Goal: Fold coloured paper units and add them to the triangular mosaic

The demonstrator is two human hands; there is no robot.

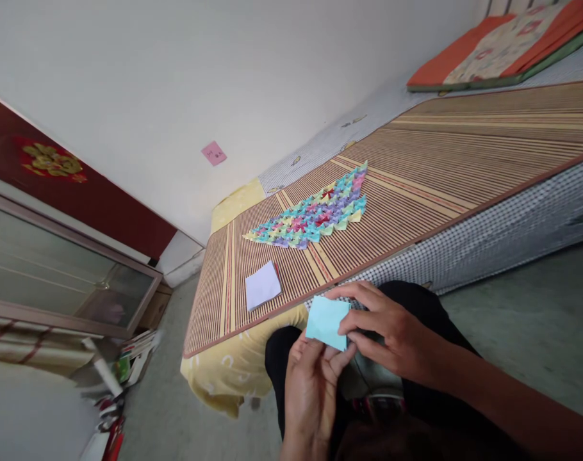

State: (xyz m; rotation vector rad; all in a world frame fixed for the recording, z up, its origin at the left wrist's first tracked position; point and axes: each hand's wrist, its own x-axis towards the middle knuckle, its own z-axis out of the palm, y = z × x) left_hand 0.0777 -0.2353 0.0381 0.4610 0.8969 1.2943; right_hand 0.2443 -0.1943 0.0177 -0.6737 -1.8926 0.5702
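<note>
Above my lap, both hands hold a light blue square of paper (327, 320). My left hand (313, 374) grips its lower edge, thumb on top and fingers underneath. On its right side, my right hand (385, 330) pinches the edge between thumb and fingers. Whether the paper is folded into layers I cannot tell. A pad of pale lilac paper squares (262, 286) lies near the front edge of the bed mat. Further back on the mat rests a triangular array of small folded paper pieces (315, 214) in blue, purple, yellow, pink and red.
The striped bamboo mat (416, 153) covers a bed in front of me. An orange folded quilt (503, 48) sits at the far right. A pink note (214, 153) sticks to the white wall. Boxes and clutter (128, 358) stand on the floor at left, by a glass-fronted cabinet (56, 262).
</note>
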